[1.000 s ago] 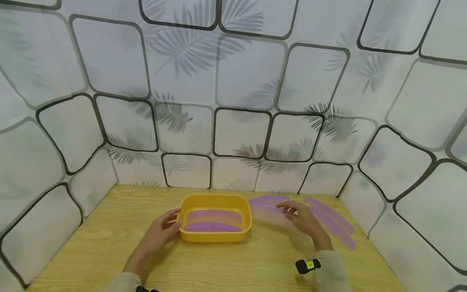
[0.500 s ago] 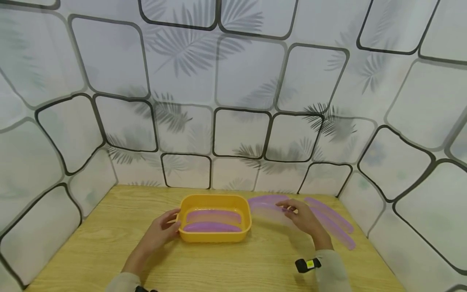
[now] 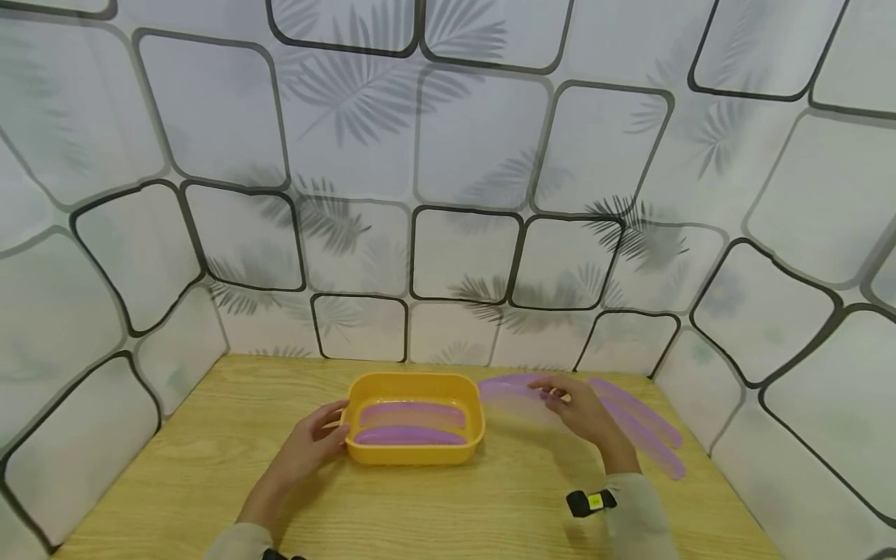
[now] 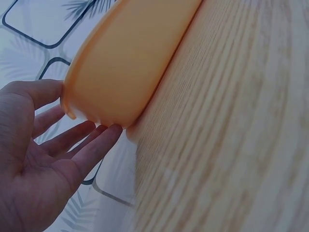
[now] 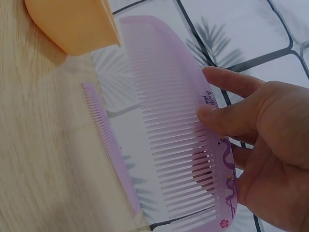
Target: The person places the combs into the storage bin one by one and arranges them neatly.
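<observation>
My right hand (image 3: 577,412) pinches a translucent purple comb (image 5: 169,96) by its spine, thumb on one side and fingers behind. In the right wrist view the comb's long teeth face left, and small printed figures mark its spine. Beside it a second purple comb (image 5: 112,145) lies on the table. A yellow plastic basket (image 3: 413,456) stands left of that hand, and two purple combs, a paler one (image 3: 413,416) and a deeper one (image 3: 409,436), lie inside. My left hand (image 3: 308,443) rests fingertips and thumb against the basket's left end, its fingers fairly straight in the left wrist view.
Two more purple combs, an outer one (image 3: 637,408) and an inner one (image 3: 647,442), lie slanting at the right of the wooden table (image 3: 420,513). A patterned white curtain-like backdrop (image 3: 462,257) closes off the back and both sides.
My right hand and the comb in it have risen slightly, so the comb now overlaps the one behind it more in the head view. My left hand stays at the basket.
</observation>
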Available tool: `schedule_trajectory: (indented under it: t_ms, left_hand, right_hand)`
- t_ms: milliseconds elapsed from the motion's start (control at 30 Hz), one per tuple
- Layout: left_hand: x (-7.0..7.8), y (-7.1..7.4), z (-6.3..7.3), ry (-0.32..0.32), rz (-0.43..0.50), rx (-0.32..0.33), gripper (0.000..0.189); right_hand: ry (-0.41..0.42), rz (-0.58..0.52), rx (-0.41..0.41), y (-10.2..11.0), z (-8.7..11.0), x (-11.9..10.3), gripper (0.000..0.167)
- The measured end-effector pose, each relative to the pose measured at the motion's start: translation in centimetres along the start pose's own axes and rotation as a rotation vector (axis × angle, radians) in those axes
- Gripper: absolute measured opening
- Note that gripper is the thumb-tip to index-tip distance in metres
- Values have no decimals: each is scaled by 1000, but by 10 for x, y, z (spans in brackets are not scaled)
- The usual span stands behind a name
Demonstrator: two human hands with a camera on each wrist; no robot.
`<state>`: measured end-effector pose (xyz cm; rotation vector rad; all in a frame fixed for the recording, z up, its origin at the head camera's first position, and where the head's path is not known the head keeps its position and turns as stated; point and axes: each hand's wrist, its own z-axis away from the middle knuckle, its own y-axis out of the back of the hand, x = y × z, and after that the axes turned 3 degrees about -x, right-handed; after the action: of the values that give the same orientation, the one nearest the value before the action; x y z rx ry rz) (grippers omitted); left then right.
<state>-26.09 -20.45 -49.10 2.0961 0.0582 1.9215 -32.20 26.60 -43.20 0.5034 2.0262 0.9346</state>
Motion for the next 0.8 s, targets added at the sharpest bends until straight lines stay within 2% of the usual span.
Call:
schedule_trajectory:
  t_ms: [267,600,800]
  left_hand:
    - [1,-1,0,2,-4,5,56]
    - [1,0,1,-16,-7,-2,57]
    - [0,1,0,-17,5,-1,57]
  right_hand:
    - [100,-13,-16,-1,-15,-10,31]
    - [42,-19,-93,-11,-32,-23,31]
    - [57,-5,-128,-15,-41,-26,31]
